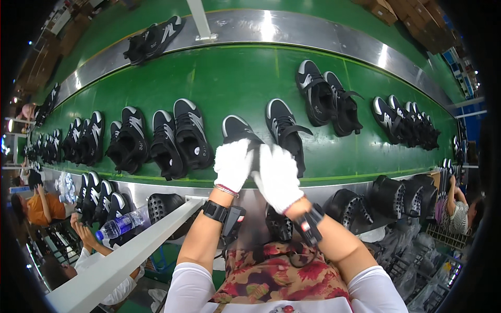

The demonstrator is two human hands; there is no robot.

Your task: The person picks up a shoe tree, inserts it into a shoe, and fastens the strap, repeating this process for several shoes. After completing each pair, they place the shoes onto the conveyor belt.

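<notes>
Has black sneakers (95,138) at left of the frame, set out in close pairs along the green work surface (245,78) with toes toward the top, presumably to keep mates together and openings facing the near edge. Shows a capped water bottle (124,224) lying at lower left, near more shoes. Just left of centre, has another sneaker pair (192,130) side by side.

At centre, grips the silver-toed sneaker (239,127) from both sides, with toe pointing up the frame and slightly left, probably to steady it. With the white-gloved left hand (233,166), seems closed around the shoe's left side, on a nearly straight wrist. With the right hand (276,175), gloved likewise, bends fingers over the rear right, back of hand uppermost, on a forearm slanting up and leftward. Cannot make out the fingertips.

Just right of the hands, shows a strapped sneaker (284,125) with strap loose, likely placed close as the mate. Farther right, has a tight sneaker cluster (385,120), and below, black perforated clogs (347,208).
</notes>
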